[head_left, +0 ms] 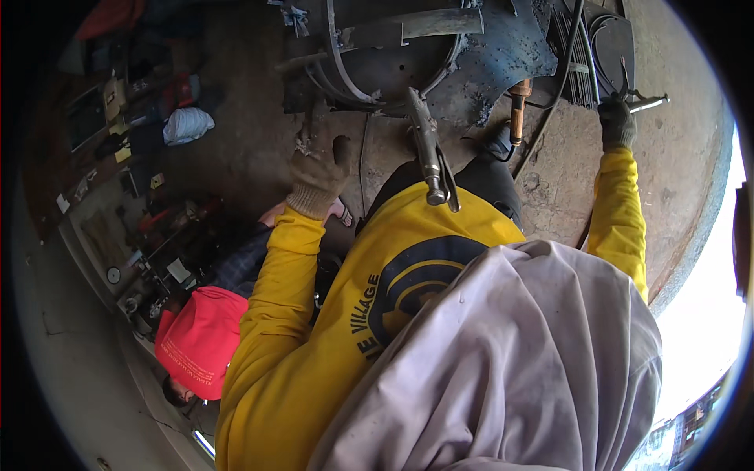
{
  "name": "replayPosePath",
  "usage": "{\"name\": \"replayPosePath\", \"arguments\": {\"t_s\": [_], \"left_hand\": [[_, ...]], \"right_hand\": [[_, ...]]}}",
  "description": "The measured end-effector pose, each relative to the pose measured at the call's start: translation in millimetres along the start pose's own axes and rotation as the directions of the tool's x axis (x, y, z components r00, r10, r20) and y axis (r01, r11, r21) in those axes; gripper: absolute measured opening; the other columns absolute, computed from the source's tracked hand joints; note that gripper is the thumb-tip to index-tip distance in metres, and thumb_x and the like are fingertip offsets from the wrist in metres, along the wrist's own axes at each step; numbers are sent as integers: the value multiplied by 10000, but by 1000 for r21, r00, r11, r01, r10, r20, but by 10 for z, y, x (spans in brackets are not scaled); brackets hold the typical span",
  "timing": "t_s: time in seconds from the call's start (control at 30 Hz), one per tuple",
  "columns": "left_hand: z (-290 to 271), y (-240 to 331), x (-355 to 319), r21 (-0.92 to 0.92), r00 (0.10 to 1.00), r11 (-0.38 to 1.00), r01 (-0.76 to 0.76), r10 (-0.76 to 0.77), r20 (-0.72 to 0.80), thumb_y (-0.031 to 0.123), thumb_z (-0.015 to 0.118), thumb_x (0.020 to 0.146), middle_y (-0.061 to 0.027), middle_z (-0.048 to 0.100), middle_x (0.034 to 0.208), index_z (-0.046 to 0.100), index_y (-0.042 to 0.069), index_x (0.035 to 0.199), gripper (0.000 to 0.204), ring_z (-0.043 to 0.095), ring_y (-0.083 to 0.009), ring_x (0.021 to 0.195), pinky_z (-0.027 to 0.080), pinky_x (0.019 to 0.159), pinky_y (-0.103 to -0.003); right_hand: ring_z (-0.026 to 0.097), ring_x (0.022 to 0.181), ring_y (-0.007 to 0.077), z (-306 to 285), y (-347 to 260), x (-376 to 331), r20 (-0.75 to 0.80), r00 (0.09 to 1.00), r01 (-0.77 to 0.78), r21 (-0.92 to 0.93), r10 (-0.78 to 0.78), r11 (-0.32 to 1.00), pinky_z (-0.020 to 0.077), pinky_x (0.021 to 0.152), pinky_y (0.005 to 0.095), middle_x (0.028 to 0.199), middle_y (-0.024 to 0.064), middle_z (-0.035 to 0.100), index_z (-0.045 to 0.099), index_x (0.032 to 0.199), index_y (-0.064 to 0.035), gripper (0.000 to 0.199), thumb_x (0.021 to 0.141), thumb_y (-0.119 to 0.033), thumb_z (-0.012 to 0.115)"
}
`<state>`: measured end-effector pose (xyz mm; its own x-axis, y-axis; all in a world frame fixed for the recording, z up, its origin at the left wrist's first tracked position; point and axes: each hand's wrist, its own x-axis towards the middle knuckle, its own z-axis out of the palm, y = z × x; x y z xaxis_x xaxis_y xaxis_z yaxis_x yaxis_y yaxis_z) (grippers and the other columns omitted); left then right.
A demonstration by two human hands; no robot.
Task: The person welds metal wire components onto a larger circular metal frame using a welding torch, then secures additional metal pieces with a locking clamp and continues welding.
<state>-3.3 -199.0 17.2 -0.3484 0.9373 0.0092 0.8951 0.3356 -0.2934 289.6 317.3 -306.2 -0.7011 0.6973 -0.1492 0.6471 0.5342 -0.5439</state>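
Note:
My left hand (316,182), in a knitted work glove, is held out left of the steel work with its thumb apart from the fingers. It appears to hold nothing. At the far right my gloved right hand (618,124) is closed round a metal tool (649,103) with a pale bar and a thin prong; its exact kind is unclear. Between my hands, locking pliers (426,149) are at the near edge of a dark steel plate (503,59), handles toward me. Curved metal strips (338,55) form a ring on the plate.
An orange-brown handle (517,110) with a dark cable (550,118) rests by the plate. Thin metal rods (580,71) lie beyond it at right. A person in a red top (206,341) is close on my left, near a cluttered bench (177,267).

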Motion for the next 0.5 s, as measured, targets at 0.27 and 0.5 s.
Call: {"name": "replayPosePath", "arguments": {"t_s": [0.27, 0.5], "left_hand": [[434, -431, -166, -689, 953, 723, 49, -242, -185, 28, 613, 879, -186, 669, 1155, 619, 12, 1137, 258, 671, -331, 984, 554, 828, -407], [672, -831, -50, -801, 940, 499, -331, 98, -327, 35, 662, 882, -137, 699, 996, 626, 47, 1135, 256, 698, -298, 889, 567, 746, -384]], "right_hand": [[648, 971, 184, -18, -1654, -2550, 69, 833, -285, 904, 549, 318, 516, 839, 299, 1065, 74, 666, 601, 1240, -19, 315, 948, -137, 611], [640, 929, 156, 398, -3290, -3721, 111, 845, -443, 696, 524, 566, 502, 813, 283, 1010, 60, 687, 705, 1092, -20, 212, 889, -59, 660]]}}
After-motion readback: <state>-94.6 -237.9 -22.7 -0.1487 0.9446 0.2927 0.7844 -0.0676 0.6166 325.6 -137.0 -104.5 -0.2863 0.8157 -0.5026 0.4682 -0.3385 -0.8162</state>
